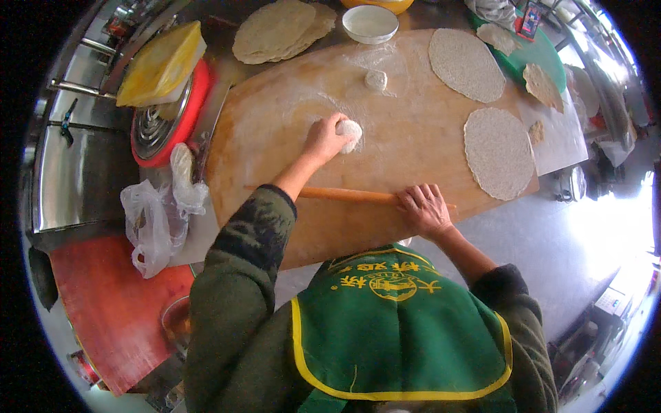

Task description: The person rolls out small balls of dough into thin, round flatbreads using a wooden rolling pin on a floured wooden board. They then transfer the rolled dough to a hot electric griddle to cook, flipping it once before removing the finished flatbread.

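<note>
On the floured wooden board (pixel 289 134), my left hand (pixel 325 138) grips the side of a flour-dusted dough ball (pixel 350 136). My right hand (pixel 424 209) rests on the right part of a wooden rolling pin (pixel 346 194), which lies across the board near its front edge. The pin's left part passes under my left forearm. A second, smaller piece of dough (pixel 376 80) sits farther back, beside scattered flour. Two rolled-out dough rounds lie at the right, one at the back (pixel 467 64) and one nearer (pixel 500 153).
Behind the board stand a white bowl (pixel 370 25) and a stack of flatbreads (pixel 281 31). A red-rimmed round appliance (pixel 199 98) with a yellow-covered container (pixel 160 64) and plastic bags (pixel 150 222) are at the left. A green tray (pixel 547 62) holds flatbread pieces and a phone (pixel 530 20).
</note>
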